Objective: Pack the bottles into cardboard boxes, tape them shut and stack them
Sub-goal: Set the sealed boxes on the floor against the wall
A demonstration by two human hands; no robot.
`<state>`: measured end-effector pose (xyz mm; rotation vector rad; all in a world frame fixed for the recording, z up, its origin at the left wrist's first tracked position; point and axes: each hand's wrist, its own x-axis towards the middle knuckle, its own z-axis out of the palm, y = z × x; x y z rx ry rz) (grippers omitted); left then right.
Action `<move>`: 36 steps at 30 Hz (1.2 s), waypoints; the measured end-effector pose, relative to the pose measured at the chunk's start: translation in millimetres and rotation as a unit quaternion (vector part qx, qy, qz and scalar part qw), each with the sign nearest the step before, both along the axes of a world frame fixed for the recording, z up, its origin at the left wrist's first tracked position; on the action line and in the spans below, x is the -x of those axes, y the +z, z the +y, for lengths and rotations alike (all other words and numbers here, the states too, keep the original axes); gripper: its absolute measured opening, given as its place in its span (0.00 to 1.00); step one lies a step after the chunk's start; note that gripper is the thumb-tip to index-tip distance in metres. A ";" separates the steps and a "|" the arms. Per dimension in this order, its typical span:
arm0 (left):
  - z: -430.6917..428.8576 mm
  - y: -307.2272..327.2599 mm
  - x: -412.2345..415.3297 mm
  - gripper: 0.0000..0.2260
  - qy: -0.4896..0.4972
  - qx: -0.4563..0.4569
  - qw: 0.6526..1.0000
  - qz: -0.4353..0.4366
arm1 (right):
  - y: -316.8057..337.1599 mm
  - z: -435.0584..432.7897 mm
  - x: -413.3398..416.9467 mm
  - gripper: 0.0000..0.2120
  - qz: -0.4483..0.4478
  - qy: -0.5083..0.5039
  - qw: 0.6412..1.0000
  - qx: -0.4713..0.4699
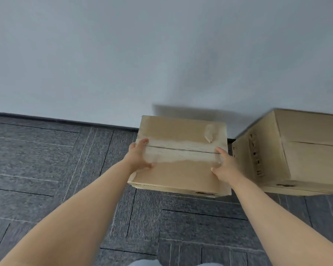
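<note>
A cardboard box (181, 169), its top seam sealed with clear tape, hangs in front of me above the carpet near the wall. My left hand (139, 156) grips its left side, thumb lying on the top. My right hand (223, 166) grips the right side, thumb on the taped seam. A loose curl of tape (210, 132) sticks up near the box's far right corner. No bottles are in view.
Another closed cardboard box (300, 150), larger in view, stands at the right against the grey wall (123, 54). Grey patterned carpet (46, 169) covers the floor to the left and in front. A dark skirting strip runs along the wall's foot.
</note>
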<state>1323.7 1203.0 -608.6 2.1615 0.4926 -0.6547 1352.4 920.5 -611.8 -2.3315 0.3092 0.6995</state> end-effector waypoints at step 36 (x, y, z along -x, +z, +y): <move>-36.6 61.9 -65.3 0.25 -0.082 -0.179 0.976 -0.097 | 68.5 -9.8 -41.6 0.20 -0.104 0.054 0.991 0.067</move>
